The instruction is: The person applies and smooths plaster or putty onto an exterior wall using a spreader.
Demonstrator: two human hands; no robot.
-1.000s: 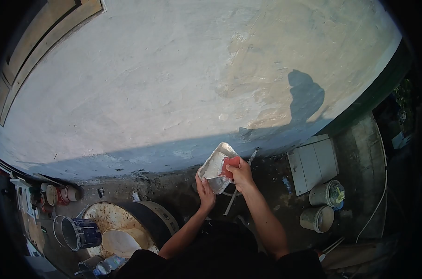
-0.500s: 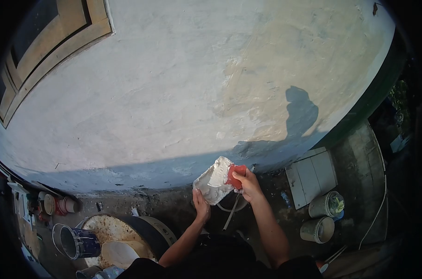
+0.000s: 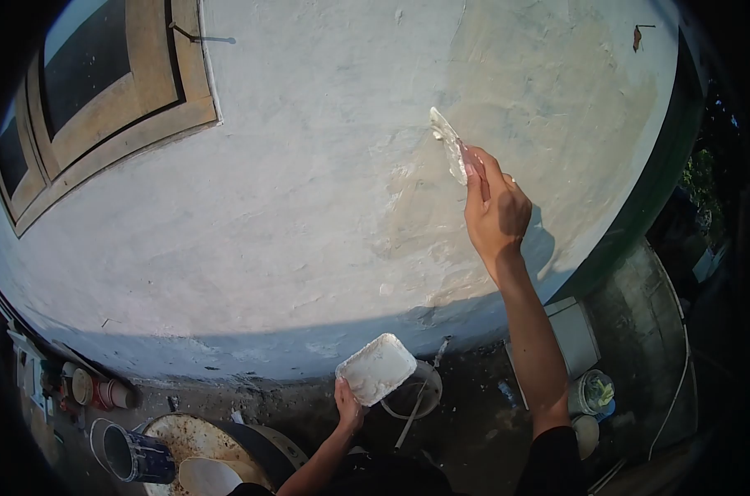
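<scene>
My right hand (image 3: 500, 208) is raised in front of the wall (image 3: 292, 215), its fingers closed round the reddish grip of a putty knife (image 3: 450, 145). White putty coats the blade, which overlaps the boundary between the whitened plaster and a beige patch (image 3: 548, 107). Low in the view, my left hand (image 3: 348, 407) grips the near edge of a shallow white tray (image 3: 378, 369). Putty is smeared over the tray's inside and rim.
A wooden window frame (image 3: 168, 112) is at upper left. Below stand a rusty drum (image 3: 197, 438), a dark paint bucket (image 3: 150, 457) and a white bucket (image 3: 428, 401) with a stick. Pale panels (image 3: 573, 335) lean by the wall at right, near another bucket (image 3: 588, 395).
My right hand has lifted the putty knife out of the tray and up to the wall. The tray stays in my left hand, now lower in view. My view has tilted upward.
</scene>
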